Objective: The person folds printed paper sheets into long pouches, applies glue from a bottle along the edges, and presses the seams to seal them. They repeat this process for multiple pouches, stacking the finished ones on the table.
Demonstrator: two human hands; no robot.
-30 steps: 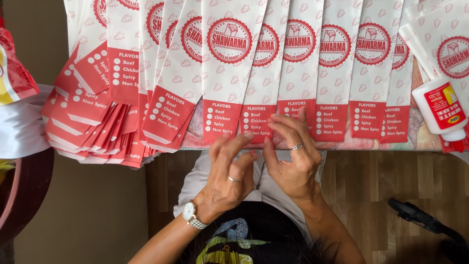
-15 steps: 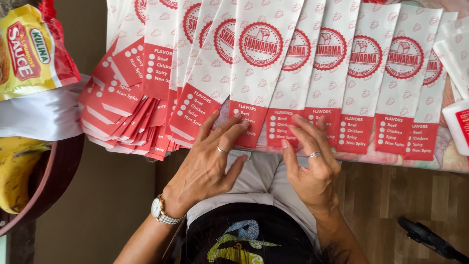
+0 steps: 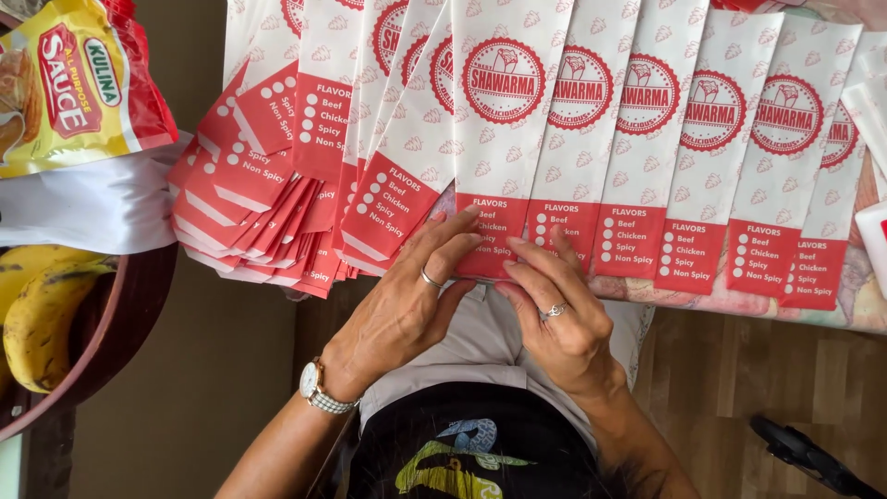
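The left hand (image 3: pixel 407 310) has its fingers stretched almost flat, the tips pressing on the red bottom edge of a white-and-red paper sleeve (image 3: pixel 499 139). The right hand (image 3: pixel 559 319) lies just beside it, fingers slightly curled, tips on the same red band and on the lower edge of the next sleeve over. Neither hand has closed around anything; both only press down on the paper. Each hand wears a ring, and a wristwatch (image 3: pixel 319 388) sits on the left wrist.

That sleeve lies directly ahead of the fingers, running away from the person, its red end nearest the body. It is one in a row of overlapping sleeves (image 3: pixel 711 157) spread to the right. To the left, a fanned heap of the same sleeves (image 3: pixel 268 194) lies tilted. Further left are a yellow sauce pouch (image 3: pixel 65 83) and bananas (image 3: pixel 42 314) in a dark bowl (image 3: pixel 120 346).
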